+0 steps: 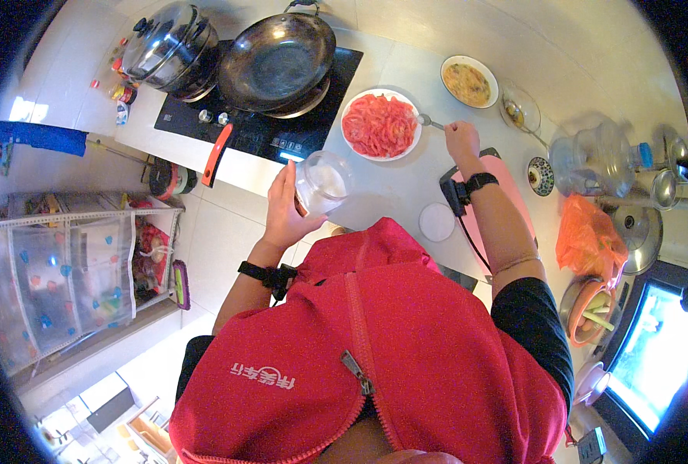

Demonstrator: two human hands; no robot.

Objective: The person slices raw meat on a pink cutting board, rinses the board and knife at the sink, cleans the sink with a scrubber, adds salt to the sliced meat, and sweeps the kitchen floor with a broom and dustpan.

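My left hand (288, 203) is wrapped around a clear jar (323, 182), tilted, with white granules inside. It is held just in front of the counter edge. My right hand (463, 142) pinches the handle of a metal spoon (431, 122). The spoon's bowl is at the right rim of a white plate (411, 145) piled with sliced tomatoes (378, 126); whether it touches the rim I cannot tell. On the counter between my arms lies a round, whitish lid (436, 222). A pink cutting board (512, 200) is partly hidden under my right forearm.
A wok (277, 64) and a lidded pot (172, 52) stand on the black cooktop (251, 139). An orange-red handle (217, 155) juts past its front edge. Right of the plate are a bowl of yellowish food (465, 81), a glass bowl (521, 110), a patterned bowl (541, 176) and a water jug (590, 159).
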